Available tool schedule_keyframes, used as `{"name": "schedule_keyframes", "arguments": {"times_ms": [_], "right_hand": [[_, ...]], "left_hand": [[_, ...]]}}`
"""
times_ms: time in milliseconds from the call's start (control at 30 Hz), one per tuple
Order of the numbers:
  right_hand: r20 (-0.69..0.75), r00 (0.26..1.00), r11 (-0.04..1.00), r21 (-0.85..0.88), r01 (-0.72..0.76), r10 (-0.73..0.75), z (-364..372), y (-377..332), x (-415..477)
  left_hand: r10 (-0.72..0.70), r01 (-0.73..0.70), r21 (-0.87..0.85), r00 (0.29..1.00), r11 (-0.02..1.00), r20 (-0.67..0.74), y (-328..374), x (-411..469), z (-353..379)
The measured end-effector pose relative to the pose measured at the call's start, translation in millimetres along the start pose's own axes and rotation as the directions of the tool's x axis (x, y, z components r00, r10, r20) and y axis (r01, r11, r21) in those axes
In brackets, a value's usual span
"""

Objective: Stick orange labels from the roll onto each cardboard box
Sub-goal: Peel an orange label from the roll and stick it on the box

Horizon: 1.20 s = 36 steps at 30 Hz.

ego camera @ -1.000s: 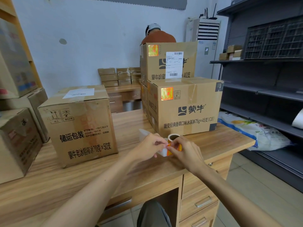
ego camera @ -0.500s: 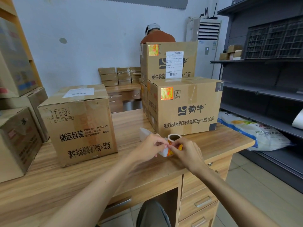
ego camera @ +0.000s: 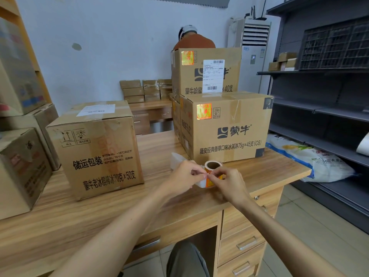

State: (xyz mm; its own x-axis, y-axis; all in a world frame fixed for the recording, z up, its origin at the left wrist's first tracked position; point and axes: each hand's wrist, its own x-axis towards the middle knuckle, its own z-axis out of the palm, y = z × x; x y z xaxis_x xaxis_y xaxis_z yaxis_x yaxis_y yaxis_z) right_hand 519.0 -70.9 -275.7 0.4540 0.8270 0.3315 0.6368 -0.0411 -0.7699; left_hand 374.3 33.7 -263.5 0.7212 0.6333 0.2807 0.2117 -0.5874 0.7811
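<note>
At the left edge of the frame, a stack of closed cardboard boxes (ego camera: 22, 168) is seen. Right of it, a taped box (ego camera: 95, 152) is set on the tabletop (ego camera: 60, 226), with a white shipping slip (ego camera: 96, 109) stuck on its top. At centre right, a second sealed box (ego camera: 229, 128) is placed, and a stuck label (ego camera: 204, 111) is seen at the upper left of its front. A third box (ego camera: 205, 70) is stacked behind it and is marked the same way. What the boxes contain cannot be told.

Just in front of the second box, the label roll (ego camera: 213, 165) is stood on end. The left hand (ego camera: 182, 176) is curled, and the white backing strip (ego camera: 176, 159) is pinched in it. The right hand (ego camera: 227, 183) is curled too, and an orange label (ego camera: 210, 181) is nipped at its fingertips. Both forearms are stretched in from the bottom of the frame.
</note>
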Motion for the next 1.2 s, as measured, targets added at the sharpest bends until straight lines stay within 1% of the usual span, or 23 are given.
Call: {"name": "schedule_keyframes", "arguments": {"times_ms": [100, 267, 467, 567, 767, 900, 1033, 1200], "right_hand": [[-0.02, 0.999, 0.999, 0.045, -0.03, 0.031, 2, -1, 0], [-0.047, 0.997, 0.996, 0.067, -0.051, 0.054, 0, -2, 1], [-0.026, 0.998, 0.996, 0.073, -0.051, 0.053, -3, 6, -1], [-0.015, 0.997, 0.991, 0.114, -0.068, 0.07, -7, 8, -5], [-0.017, 0.997, 0.987, 0.145, -0.076, 0.079, -19, 10, -10], [-0.021, 0.997, 0.988, 0.138, -0.077, 0.08, -29, 11, -15], [-0.017, 0.995, 0.98, 0.173, -0.096, 0.101, -37, 12, -20], [-0.046, 0.994, 0.975, 0.205, -0.09, 0.102, -47, 11, -24]], "left_hand": [[0.007, -0.007, 0.0, 0.999, 1.0, -0.034, 0, 1, 1], [-0.008, 0.009, 0.018, 0.998, 1.0, -0.062, -3, 4, 0], [-0.016, 0.021, 0.059, 0.996, 0.998, -0.086, -7, 6, -3], [-0.013, 0.024, 0.1, 0.994, 0.995, -0.11, -8, 7, -5], [-0.027, 0.042, 0.126, 0.992, 0.991, -0.122, -10, 12, -7], [-0.023, 0.038, 0.137, 0.994, 0.99, -0.105, -7, 12, -5], [-0.048, 0.065, 0.148, 0.992, 0.987, -0.113, -8, 13, -4], [-0.061, 0.081, 0.176, 0.991, 0.981, -0.118, -2, 12, -6]]}}
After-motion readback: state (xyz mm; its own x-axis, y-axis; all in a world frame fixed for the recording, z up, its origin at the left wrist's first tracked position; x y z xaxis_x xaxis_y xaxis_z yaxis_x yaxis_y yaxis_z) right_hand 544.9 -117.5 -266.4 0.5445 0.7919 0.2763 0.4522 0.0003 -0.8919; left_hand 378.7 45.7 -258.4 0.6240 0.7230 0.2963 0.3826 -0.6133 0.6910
